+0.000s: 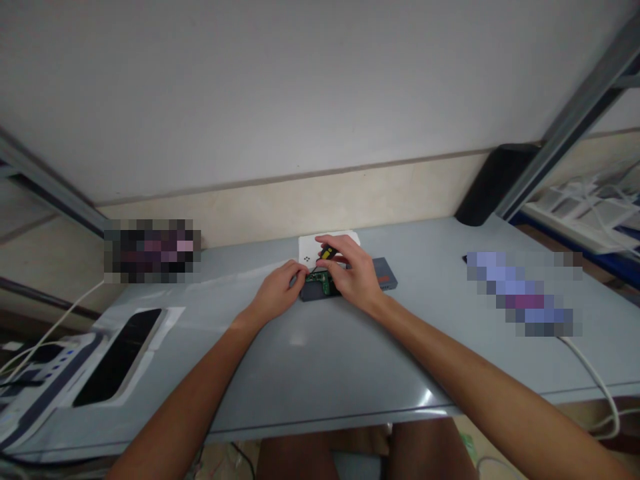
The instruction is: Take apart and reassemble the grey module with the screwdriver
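My right hand (355, 270) is closed around a small black-and-yellow screwdriver (328, 253), its thin shaft slanting down to the left. Below it is a dark casing (313, 291) with a green circuit board (326, 283) exposed inside. The fingers of my left hand (280, 288) are pinched together at the casing's left end, close to the screwdriver's tip. Just behind both hands lies a flat white piece (307, 248) with a few small dark dots on it. A grey box-like piece with orange marks (386, 272) shows beyond my right hand, which partly covers the casing.
On the left of the grey table (310, 373) lie a black-screened phone (123, 357) and a white power strip (55, 380). Blurred items are at both sides, with a white cable (595, 373) at right. A black cylinder (495, 187) stands by the wall.
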{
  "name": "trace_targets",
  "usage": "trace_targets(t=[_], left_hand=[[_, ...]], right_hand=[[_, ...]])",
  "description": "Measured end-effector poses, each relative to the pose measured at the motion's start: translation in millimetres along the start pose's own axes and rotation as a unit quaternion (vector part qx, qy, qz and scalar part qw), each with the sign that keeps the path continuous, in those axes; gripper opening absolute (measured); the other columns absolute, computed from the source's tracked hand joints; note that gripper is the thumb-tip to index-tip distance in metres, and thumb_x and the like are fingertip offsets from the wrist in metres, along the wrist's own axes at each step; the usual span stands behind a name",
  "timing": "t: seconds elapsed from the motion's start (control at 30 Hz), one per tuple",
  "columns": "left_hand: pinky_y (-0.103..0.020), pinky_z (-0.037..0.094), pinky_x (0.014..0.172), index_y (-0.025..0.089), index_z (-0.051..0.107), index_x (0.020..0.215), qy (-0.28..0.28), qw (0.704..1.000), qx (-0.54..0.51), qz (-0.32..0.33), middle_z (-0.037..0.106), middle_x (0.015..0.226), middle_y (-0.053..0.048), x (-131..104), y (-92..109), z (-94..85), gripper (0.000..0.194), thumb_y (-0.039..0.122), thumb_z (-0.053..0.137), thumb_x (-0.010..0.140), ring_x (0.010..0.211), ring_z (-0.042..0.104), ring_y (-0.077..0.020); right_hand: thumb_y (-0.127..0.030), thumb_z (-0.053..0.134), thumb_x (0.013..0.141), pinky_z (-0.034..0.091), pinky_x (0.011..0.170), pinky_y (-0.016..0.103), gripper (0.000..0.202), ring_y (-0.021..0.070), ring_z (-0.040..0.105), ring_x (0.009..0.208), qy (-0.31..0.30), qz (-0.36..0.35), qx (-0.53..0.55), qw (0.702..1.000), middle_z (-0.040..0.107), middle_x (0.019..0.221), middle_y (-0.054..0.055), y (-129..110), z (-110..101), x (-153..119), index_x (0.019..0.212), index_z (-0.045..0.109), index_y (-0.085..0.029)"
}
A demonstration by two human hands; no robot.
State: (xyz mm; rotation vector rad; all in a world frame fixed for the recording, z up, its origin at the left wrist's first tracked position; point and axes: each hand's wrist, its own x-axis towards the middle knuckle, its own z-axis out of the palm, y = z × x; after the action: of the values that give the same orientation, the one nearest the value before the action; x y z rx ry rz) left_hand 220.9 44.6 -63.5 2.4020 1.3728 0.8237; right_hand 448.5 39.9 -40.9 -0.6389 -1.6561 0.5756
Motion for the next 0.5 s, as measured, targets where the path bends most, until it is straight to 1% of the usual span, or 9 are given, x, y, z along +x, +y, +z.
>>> trace_targets(t=[0.13, 0.37, 0.5], left_hand=[[-0.039, 0.056, 0.093, 0.022, 0.071, 0.108, -0.001, 1.000, -0.003, 0.000, 0.074, 0.107, -0.008, 0.0, 0.3, -0.1, 0.026, 0.034, 0.048, 0.110, 0.100, 0.071, -0.0246], [-0.038, 0.054, 0.091, 0.021, 0.071, 0.108, -0.006, 1.000, -0.002, -0.002, 0.072, 0.105, -0.007, 0.0, -2.2, 0.5, 0.026, 0.033, 0.047, 0.110, 0.100, 0.071, -0.0242], [-0.037, 0.054, 0.091, 0.021, 0.071, 0.108, -0.007, 1.000, -0.010, 0.001, 0.073, 0.107, -0.007, 0.4, -3.2, 0.7, 0.026, 0.033, 0.048, 0.110, 0.100, 0.071, -0.0239]], right_hand=[[-0.019, 0.067, 0.100, 0.067, 0.092, 0.037, 0.045, 0.0213, 0.069, 0.112, -0.004, -0.002, -0.004, 1.000, 0.071, 0.126, 0.006, -1.0, -0.6, 0.5, 0.141, 0.071, -0.038], [-0.017, 0.069, 0.100, 0.067, 0.090, 0.033, 0.045, 0.0184, 0.070, 0.106, 0.016, -0.017, -0.009, 1.000, 0.071, 0.125, 0.005, 0.6, -1.9, 2.1, 0.141, 0.071, -0.036], [-0.017, 0.069, 0.100, 0.068, 0.090, 0.033, 0.045, 0.0190, 0.070, 0.109, 0.022, -0.017, -0.017, 0.999, 0.071, 0.127, 0.005, 3.7, -0.6, 0.5, 0.141, 0.071, -0.036]])
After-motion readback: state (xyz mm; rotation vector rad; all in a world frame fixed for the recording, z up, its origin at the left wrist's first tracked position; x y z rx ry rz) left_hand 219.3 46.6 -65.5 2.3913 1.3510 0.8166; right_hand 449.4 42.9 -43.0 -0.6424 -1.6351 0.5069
